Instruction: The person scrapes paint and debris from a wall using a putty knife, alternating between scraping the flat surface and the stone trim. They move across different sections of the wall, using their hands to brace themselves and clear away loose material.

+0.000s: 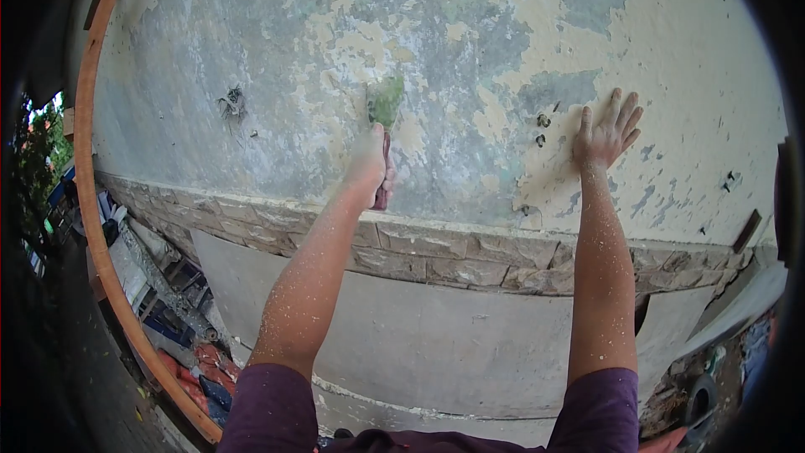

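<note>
My left hand (367, 166) is wrapped round the dark red handle of a paint scraper (386, 102), whose broad greenish blade points up against the wall. The blade is slightly blurred. Around it the wall (470, 147) shows grey patches where the cream paint has come off in flakes. To the right, my right hand (605, 134) lies on the wall with its fingers spread, holding nothing. Pale dust and flakes speckle both forearms.
Small plugs (543, 121) stick out of the wall beside my right hand. A stone ledge (402, 264) runs across below, above grey panels (436, 327). An orange-brown wooden strip (86, 117) curves down the left side. Assorted clutter (180, 302) lies lower left.
</note>
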### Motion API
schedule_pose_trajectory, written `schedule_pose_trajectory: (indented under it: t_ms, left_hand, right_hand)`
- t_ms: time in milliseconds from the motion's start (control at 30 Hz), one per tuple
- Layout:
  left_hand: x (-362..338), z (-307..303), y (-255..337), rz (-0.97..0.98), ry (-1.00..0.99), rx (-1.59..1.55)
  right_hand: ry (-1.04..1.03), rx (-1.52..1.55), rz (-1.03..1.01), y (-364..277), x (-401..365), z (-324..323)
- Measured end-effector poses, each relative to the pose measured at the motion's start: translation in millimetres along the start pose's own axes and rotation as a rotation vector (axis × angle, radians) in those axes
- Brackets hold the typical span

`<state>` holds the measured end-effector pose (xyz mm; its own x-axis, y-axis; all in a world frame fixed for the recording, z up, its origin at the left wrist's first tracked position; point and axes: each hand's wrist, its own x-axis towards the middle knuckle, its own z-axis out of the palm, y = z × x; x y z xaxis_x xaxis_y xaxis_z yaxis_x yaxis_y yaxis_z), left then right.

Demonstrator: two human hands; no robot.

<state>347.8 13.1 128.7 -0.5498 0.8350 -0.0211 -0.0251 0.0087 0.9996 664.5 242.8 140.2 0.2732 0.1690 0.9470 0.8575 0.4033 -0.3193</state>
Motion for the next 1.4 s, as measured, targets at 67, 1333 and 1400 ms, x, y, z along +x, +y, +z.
schedule_pose_trajectory:
  t_ms: [67,1333,1400]
  left_hand:
    - [23,-19,37,0.083,0.033,0.063]
    - [17,-86,44,0.048,-0.05,-0.155]
    - [16,-79,30,0.192,-0.182,-0.265]
  right_hand:
    - [0.004,-0.008,-0.009,-3,0,-3]
    - [0.066,-0.03,-0.031,0,0,2]
    - [0.054,-0.048,-0.03,3,0,3]
